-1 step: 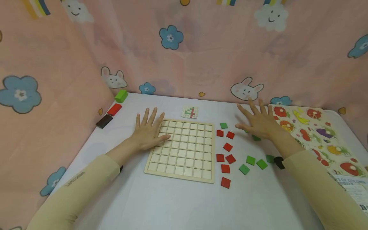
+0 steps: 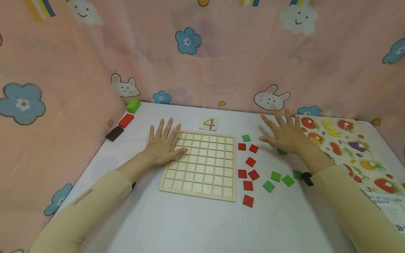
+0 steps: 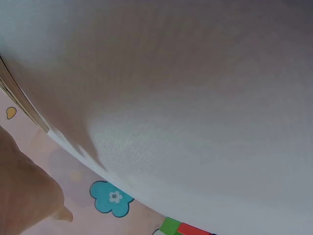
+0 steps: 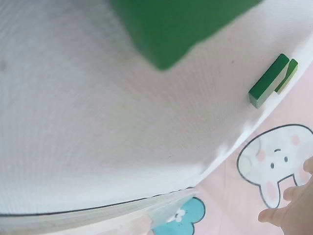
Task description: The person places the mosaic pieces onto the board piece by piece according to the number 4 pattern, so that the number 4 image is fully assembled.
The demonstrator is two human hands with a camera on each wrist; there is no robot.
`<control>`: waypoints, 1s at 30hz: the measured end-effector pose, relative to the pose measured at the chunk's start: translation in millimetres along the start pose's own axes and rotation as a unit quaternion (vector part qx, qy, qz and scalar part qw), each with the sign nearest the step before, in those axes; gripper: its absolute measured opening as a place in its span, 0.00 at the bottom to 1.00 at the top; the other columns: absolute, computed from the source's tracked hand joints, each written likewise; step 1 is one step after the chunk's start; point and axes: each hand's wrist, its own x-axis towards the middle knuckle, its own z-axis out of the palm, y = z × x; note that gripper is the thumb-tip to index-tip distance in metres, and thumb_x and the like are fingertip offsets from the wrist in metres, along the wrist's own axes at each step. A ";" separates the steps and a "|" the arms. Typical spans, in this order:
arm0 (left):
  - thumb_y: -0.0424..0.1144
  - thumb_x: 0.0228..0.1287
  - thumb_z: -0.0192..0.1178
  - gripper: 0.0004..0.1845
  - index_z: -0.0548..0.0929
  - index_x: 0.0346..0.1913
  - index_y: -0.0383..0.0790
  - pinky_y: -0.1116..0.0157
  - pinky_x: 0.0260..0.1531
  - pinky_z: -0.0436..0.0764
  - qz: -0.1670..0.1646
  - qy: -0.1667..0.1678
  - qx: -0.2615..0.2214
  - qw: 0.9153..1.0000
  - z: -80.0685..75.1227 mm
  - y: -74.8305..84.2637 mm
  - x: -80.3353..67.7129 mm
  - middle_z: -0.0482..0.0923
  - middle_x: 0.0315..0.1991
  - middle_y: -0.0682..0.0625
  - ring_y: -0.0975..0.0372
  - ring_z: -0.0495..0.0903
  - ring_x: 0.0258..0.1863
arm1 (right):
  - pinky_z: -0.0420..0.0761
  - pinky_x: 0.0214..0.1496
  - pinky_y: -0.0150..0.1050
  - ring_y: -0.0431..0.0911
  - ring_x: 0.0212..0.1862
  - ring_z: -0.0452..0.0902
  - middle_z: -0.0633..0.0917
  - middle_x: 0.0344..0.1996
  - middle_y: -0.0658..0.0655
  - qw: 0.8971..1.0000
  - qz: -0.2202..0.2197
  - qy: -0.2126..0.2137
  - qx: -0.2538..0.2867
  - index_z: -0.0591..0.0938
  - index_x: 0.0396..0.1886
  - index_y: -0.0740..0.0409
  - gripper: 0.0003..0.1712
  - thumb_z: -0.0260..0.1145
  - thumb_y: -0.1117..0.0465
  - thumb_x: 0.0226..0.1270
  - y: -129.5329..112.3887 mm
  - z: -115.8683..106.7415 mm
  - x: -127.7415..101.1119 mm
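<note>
My left hand (image 2: pixel 160 149) spreads its fingers at the left side of a wooden grid board (image 2: pixel 200 167), its thumb reaching over the squares. Whether it touches the board I cannot tell. Fingers spread and holding nothing, my right hand (image 2: pixel 286 136) is over the table right of the board, partly covering green square tiles (image 2: pixel 276 176). Between the board and that hand lie several red square tiles (image 2: pixel 251 162). A small card (image 2: pixel 209 123) with a red and green grid pattern lies behind the board. One green tile (image 4: pixel 171 29) looms close in the right wrist view.
Along the table's left edge lie a green block (image 2: pixel 133 105), a red block (image 2: pixel 126 120) and a black block (image 2: pixel 115 134). Fruit-picture sheets (image 2: pixel 343 140) cover the right side, with a printed paper (image 2: pixel 387 207) nearer. A patterned pink curtain (image 2: pixel 202 70) stands behind the table.
</note>
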 end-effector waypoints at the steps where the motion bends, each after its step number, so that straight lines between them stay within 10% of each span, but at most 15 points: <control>1: 0.77 0.64 0.39 0.52 0.32 0.80 0.55 0.33 0.72 0.24 0.000 0.002 0.002 1.000 -0.3 0.1 0.0 0.19 0.81 0.46 0.44 0.19 0.79 | 0.30 0.70 0.80 0.72 0.78 0.21 0.35 0.81 0.64 1.000 0.000 0.000 0.001 0.43 0.81 0.39 0.53 0.47 0.23 0.64 0.4 0.0 -0.3; 30: 0.74 0.66 0.41 0.52 0.29 0.79 0.54 0.34 0.74 0.26 -0.014 -0.006 -0.044 0.999 -10.9 -6.2 5.2 0.19 0.81 0.46 0.47 0.17 0.79 | 0.44 0.76 0.74 0.70 0.78 0.41 0.50 0.79 0.66 1.000 -0.021 0.018 0.008 0.56 0.79 0.48 0.43 0.56 0.37 0.70 -21.1 -13.4 15.5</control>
